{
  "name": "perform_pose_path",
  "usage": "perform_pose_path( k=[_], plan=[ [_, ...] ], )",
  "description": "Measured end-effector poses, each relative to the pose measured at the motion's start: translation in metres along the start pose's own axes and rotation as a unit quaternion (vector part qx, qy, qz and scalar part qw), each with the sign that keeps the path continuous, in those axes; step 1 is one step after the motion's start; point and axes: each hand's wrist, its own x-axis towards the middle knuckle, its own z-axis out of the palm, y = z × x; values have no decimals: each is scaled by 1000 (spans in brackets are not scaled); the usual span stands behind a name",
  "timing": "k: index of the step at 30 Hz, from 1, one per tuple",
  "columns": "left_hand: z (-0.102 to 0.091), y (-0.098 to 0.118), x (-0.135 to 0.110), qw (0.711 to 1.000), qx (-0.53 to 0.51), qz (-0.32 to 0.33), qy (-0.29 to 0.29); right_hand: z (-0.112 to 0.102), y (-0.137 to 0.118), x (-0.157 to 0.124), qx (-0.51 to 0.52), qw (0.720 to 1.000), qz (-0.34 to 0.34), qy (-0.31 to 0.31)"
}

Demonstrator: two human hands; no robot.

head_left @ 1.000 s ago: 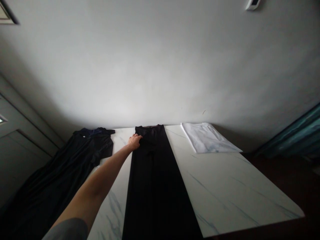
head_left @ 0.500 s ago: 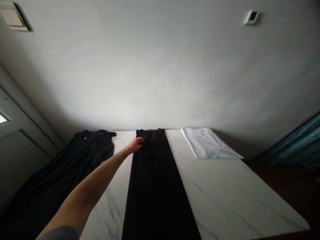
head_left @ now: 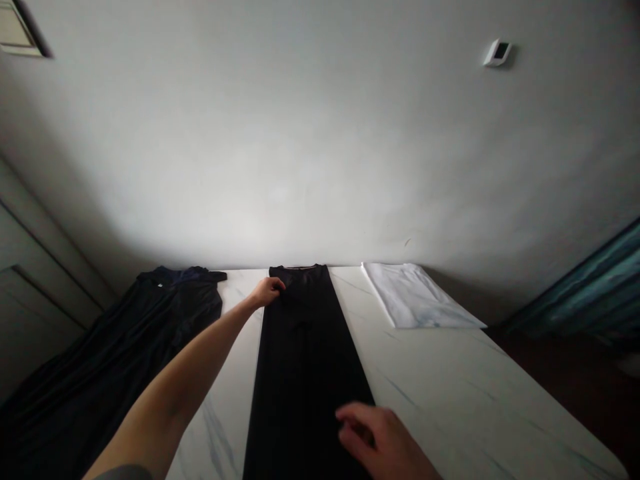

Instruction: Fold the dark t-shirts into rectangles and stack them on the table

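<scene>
Well, One Uneven Tug Risks a Skew

The long black fabric trousers [head_left: 305, 373] lie flat along the white marble table [head_left: 465, 387]. The left hand [head_left: 267, 291] sits at their waistband, its grip unclear; the right hand [head_left: 375, 440] hovers loosely curled near the legs. A lopsided pull could drag them askew, toward the dark navy dress [head_left: 115, 353]. No container shows.

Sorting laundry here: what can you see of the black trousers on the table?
The black trousers lie flat lengthwise along the white marble table, waistband at the far end. The dark, matte fabric looks smooth, the legs together. The left hand touches the upper left edge; the right hand is over the near right edge.
</scene>
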Motion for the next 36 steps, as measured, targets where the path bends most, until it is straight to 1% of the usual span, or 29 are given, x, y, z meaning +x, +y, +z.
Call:
perform_pose_path(
  k=[1, 2, 3, 4, 5, 7, 8, 10, 12, 13, 15, 17, 19, 21, 23, 26, 30, 33, 34, 36],
  plan=[
    [-1, -3, -2, 1000, -1, 0, -1, 4, -19, 34, -16, 997, -69, -7],
    [-2, -5, -3, 1000, -2, -1, -1, 9, -37, 67, -42, 990, -135, 12],
    [-2, -8, -3, 1000, -1, -3, 0, 16, -54, 98, -76, 978, -188, 41],
    [-2, -10, -3, 1000, 1, -4, 0, 23, -69, 125, -113, 966, -220, 72],
    [-2, -12, -2, 1000, 4, -5, 1, 30, -80, 148, -158, 955, -236, 85],
    [-1, -16, 1, 1000, 11, -6, 1, 44, -94, 180, -238, 936, -245, 90],
    [0, -17, 3, 1000, 16, -5, 0, 50, -97, 191, -271, 927, -247, 83],
    [2, -19, 6, 1000, 26, 0, -2, 58, -97, 202, -319, 910, -256, 67],
    [2, -19, 7, 999, 40, 8, -6, 62, -93, 206, -345, 898, -264, 64],
    [2, -19, 6, 999, 48, 14, -8, 62, -90, 206, -347, 897, -266, 70],
    [-1, -16, 2, 997, 71, 28, -7, 61, -85, 204, -321, 905, -258, 105],
    [-4, -12, -7, 994, 96, 52, -6, 57, -80, 202, -273, 917, -250, 149],
    [-8, -8, -19, 989, 119, 84, -18, 51, -76, 200, -227, 923, -258, 171],
    [-12, -5, -32, 982, 141, 115, -43, 45, -72, 198, -201, 926, -279, 156],
    [-15, -4, -41, 974, 165, 138, -68, 40, -68, 196, -191, 926, -304, 115],
    [-16, -2, -47, 964, 196, 152, -92, 35, -62, 192, -190, 922, -334, 47],
    [-11, 2, -49, 962, 217, 145, -85, 31, -57, 184, -205, 917, -342, 13],
    [-8, 5, -54, 959, 239, 117, -93, 22, -53, 171, -235, 910, -341, -14],
    [-8, 7, -57, 958, 249, 104, -99, 16, -51, 164, -234, 912, -338, -13],
    [-12, 14, -69, 958, 261, 75, -92, 3, -41, 143, -203, 926, -317, 16]
  ],
)
